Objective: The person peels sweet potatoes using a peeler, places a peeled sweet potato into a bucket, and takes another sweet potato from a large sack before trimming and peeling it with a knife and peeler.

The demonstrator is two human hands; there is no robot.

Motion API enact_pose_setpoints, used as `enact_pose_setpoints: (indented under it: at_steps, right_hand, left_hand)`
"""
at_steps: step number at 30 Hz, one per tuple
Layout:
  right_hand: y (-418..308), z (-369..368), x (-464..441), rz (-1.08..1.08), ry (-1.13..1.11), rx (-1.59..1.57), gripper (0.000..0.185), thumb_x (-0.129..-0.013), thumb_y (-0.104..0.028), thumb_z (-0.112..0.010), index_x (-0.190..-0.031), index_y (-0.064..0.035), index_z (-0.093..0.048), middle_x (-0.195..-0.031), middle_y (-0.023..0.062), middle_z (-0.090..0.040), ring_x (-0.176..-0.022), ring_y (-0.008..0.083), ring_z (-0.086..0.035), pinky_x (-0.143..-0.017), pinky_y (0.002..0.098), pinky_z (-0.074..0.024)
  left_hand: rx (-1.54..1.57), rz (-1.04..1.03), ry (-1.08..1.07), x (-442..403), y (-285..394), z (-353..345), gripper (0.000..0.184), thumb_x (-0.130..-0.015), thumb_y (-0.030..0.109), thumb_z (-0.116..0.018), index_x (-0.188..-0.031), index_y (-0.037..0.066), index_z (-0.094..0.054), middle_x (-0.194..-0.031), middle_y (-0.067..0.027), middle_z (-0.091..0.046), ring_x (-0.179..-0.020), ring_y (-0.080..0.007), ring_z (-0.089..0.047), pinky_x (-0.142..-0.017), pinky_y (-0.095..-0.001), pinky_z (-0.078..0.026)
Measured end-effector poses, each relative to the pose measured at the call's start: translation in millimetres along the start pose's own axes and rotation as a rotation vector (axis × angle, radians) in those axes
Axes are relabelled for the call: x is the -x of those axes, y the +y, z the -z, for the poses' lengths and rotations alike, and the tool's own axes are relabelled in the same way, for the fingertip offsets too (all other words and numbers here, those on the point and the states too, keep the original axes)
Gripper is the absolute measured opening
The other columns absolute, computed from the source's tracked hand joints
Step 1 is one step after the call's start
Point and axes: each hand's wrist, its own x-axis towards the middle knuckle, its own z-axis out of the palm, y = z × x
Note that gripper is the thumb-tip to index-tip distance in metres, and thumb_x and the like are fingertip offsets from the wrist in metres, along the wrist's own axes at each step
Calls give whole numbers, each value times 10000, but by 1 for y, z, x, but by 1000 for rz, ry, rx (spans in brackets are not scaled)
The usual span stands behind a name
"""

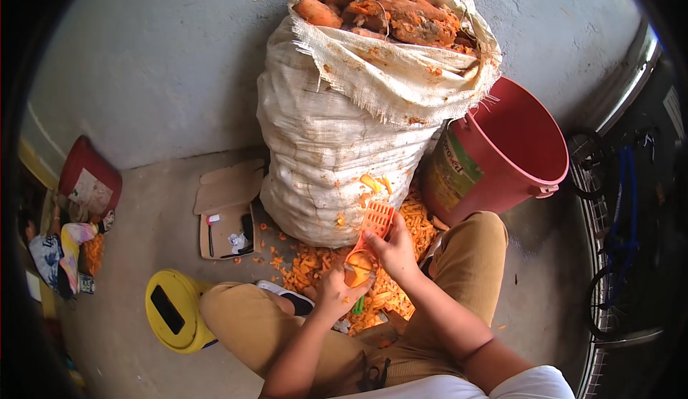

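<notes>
1. Left hand (337, 288) grip clamps an orange root (358, 268) above piled shavings (388, 297); right hand (394, 250) grip clamps a slotted tool (377, 217).
2. Much is already shaved.
3. Rough roots (408, 20) fill the sack (337, 134).

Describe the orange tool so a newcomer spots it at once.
Find the big white sack by the wall. In front of its lower part, the person's right hand holds the orange tool. Unlike the orange peelings on the floor, it has a regular grid of holes.
</notes>
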Motion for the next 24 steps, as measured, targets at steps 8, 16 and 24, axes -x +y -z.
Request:
enact_pose_setpoints:
  at_steps: [8,16,24]
  right_hand:
    - [8,1,-16,-46,64,-159,263,-799,11,-502,-1032,48,-387,-888,103,-548,-717,108,-535,-594,230,-461]
    - [16,5,-37,-174,282,-22,227,-816,-22,-483,-1021,35,-404,-830,91,-558,-660,131,-541,-557,254,-464]
    - [79,64,-72,-96,309,77,210,-820,-68,-499,-1011,5,-450,-835,53,-558,-652,114,-549,-523,229,-461]
  left_hand:
    - [-107,22,-11,-8,9,3,347,-669,127,-678,-931,-15,-500,-819,-114,-599,-726,-202,-594,-659,-295,-458]
    - [-110,41,-19,-4,20,11,329,-681,220,-662,-886,20,-500,-767,-140,-585,-708,-265,-580,-640,-338,-459]
    - [321,386,-136,34,2,43,194,-747,168,-606,-826,51,-473,-733,-30,-491,-496,-66,-445,-430,-199,-373]
